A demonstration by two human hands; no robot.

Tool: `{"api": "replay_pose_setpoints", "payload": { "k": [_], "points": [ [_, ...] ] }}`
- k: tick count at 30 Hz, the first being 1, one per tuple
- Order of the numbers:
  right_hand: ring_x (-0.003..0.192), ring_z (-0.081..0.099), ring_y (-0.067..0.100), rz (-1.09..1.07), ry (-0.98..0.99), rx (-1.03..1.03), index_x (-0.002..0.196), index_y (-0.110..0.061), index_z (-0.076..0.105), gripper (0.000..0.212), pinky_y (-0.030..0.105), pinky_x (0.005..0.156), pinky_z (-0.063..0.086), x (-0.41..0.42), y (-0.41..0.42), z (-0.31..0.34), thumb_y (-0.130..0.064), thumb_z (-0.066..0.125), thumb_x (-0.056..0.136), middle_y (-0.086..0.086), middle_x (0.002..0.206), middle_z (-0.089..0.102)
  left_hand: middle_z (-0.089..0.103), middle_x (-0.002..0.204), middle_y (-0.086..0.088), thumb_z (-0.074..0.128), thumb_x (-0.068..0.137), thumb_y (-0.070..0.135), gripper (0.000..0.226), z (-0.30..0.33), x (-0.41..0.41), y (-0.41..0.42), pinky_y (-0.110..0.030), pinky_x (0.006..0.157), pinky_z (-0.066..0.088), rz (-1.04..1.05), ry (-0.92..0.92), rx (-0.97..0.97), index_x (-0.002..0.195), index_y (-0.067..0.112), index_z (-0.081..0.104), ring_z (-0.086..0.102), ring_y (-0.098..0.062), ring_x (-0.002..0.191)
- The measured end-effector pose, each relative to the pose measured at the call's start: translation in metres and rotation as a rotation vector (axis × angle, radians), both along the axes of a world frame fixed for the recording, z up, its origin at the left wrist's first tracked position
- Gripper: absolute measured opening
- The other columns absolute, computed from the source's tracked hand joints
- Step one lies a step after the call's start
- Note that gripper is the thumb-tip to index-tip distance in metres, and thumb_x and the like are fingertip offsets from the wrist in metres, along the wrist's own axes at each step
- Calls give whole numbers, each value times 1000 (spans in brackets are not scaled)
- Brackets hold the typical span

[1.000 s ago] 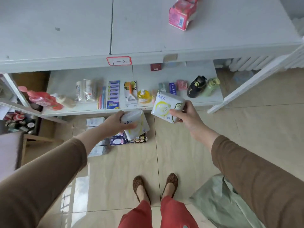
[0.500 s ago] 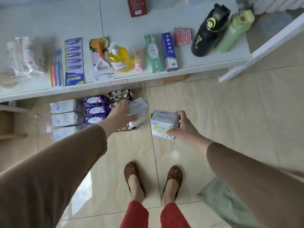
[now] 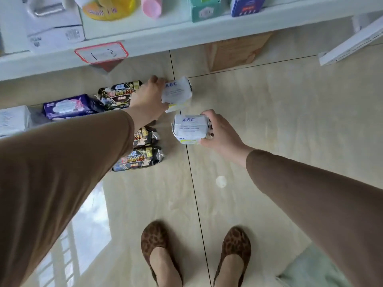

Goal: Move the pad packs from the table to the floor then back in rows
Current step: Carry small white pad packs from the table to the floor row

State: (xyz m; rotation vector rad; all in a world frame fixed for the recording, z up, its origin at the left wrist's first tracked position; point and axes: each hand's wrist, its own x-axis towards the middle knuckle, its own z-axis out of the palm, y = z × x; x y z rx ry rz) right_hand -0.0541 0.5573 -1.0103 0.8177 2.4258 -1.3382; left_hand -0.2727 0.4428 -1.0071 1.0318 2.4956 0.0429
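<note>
My left hand (image 3: 148,98) grips a white ABC pad pack (image 3: 177,93) low at the floor, just right of the black pad packs. My right hand (image 3: 219,131) holds a second white ABC pad pack (image 3: 189,128) a little nearer to me, close above the tiles. Black pad packs lie in a column on the floor: one at the back (image 3: 119,94), one half hidden by my left sleeve (image 3: 145,136), one at the front (image 3: 138,159). A purple pad pack (image 3: 68,106) and a white pad pack (image 3: 13,120) lie further left.
The low white shelf (image 3: 165,36) with a red-bordered label (image 3: 101,52) overhangs the back, carrying a yellow bottle (image 3: 109,6) and small boxes. A brown cardboard box (image 3: 236,50) sits under it. My feet in leopard shoes (image 3: 157,249) stand behind. A pale green bag (image 3: 315,268) lies at right.
I have bent much lower, so the floor fills the view. Both hands have brought their ABC packs down beside the black packs; the left pack is now at the floor.
</note>
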Motion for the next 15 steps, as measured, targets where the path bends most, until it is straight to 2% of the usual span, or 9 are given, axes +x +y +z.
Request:
{"api": "replay_pose_setpoints", "payload": {
  "k": [4, 8, 12, 15],
  "points": [
    [108, 54, 25, -6, 28, 3, 135, -18, 44, 64, 45, 92, 48, -25, 1, -33, -11, 72, 78, 4, 124, 54, 58, 128, -9, 69, 82, 38, 61, -34, -28, 10, -46, 97, 39, -126, 188, -17, 137, 21, 49, 44, -32, 120],
    [105, 56, 27, -26, 46, 26, 135, -14, 43, 64, 44, 90, 49, -46, 2, -51, -10, 73, 78, 6, 122, 57, 60, 127, -9, 69, 82, 40, 63, -52, -41, 12, -46, 96, 38, -140, 224, -16, 139, 23, 47, 44, -33, 119],
    [105, 59, 27, -40, 49, 36, 131, -12, 44, 60, 41, 86, 50, -60, 0, -58, -7, 71, 77, 4, 122, 60, 51, 141, -6, 71, 82, 43, 81, -52, -44, 10, -46, 101, 35, -163, 195, -45, 150, 24, 32, 38, -32, 127],
    [105, 58, 28, -29, 44, 71, 130, -11, 44, 57, 40, 83, 50, -70, -2, -60, -5, 68, 78, 5, 122, 60, 38, 152, -4, 71, 82, 33, 87, -44, -46, 3, -46, 105, 32, -166, 181, -50, 154, 23, 23, 31, -31, 134]
  ]
}}
